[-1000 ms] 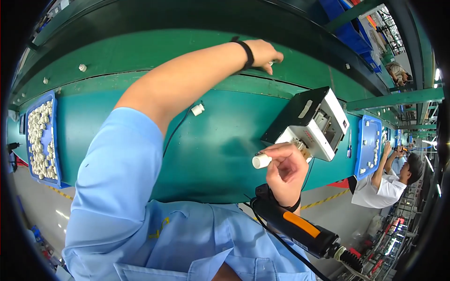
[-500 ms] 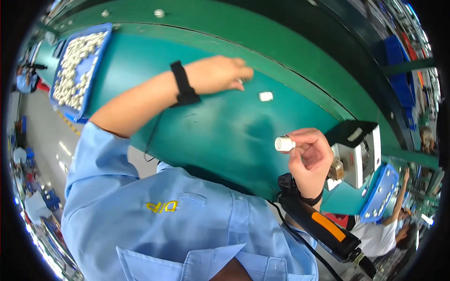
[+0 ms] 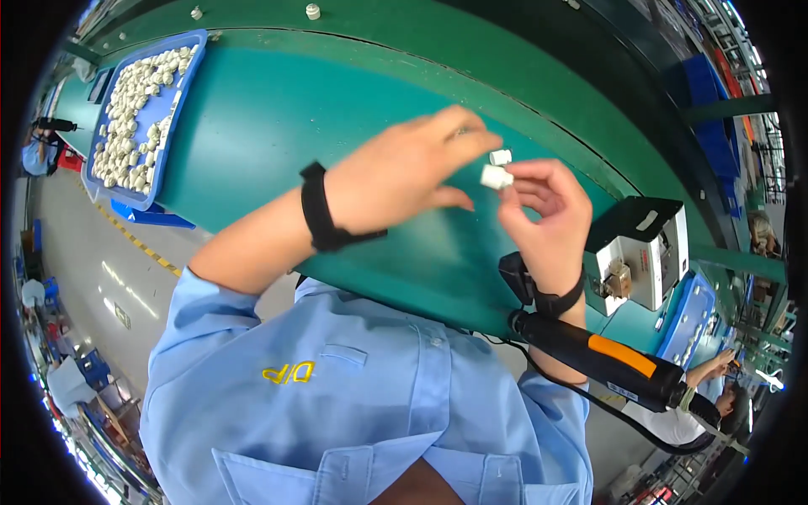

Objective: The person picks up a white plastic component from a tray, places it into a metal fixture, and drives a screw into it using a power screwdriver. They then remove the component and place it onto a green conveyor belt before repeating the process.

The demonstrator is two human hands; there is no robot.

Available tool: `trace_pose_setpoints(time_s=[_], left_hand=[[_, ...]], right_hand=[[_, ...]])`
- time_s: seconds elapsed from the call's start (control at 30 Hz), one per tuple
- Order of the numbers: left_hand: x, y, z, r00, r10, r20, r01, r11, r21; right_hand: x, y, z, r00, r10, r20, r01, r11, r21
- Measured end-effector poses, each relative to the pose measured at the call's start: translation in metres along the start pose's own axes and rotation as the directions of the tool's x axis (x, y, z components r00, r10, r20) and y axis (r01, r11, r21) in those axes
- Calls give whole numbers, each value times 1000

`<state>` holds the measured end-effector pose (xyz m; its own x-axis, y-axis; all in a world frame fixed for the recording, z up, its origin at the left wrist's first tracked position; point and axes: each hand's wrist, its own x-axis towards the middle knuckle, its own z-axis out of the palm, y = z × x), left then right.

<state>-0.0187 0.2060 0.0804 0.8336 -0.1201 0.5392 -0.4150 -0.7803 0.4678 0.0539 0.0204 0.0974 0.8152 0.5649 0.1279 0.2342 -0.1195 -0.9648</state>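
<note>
Between its thumb and fingers my right hand [image 3: 551, 202] pinches a small white cylindrical plastic part [image 3: 495, 177], raised above the green tabletop. My left hand [image 3: 404, 172] reaches in from the left, thumb and forefinger spread on the near side of that part without visibly touching it. A small greyish spot shows between its fingers, too unclear to name. Just beyond the held part, a second white cylindrical part [image 3: 501, 157] stands on the table. A black wristband [image 3: 318, 206] circles my left wrist.
A blue tray [image 3: 178, 105] of many white parts stands at the far left. To the right are a black-and-white benchtop machine [image 3: 648, 252] and another blue tray [image 3: 686, 324]. A black cylindrical device with an orange strip [image 3: 623, 358] and cable crosses my right forearm. A co-worker [image 3: 673, 421] sits beyond.
My left hand has moved right and nearer, toward the right hand. The right hand has lifted its white part up and left, close to the one on the table.
</note>
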Motion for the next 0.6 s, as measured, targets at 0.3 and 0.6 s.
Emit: trace_pose_setpoints(time_s=[0.3,0.6], left_hand=[[-33,35,15,972,-236,-15,236,970,58],[-56,26,21,931,-358,-74,344,926,-153]], right_hand=[[-11,-3,20,976,-166,144,200,941,-274],[-11,0,31,980,-38,194,81,972,-219]])
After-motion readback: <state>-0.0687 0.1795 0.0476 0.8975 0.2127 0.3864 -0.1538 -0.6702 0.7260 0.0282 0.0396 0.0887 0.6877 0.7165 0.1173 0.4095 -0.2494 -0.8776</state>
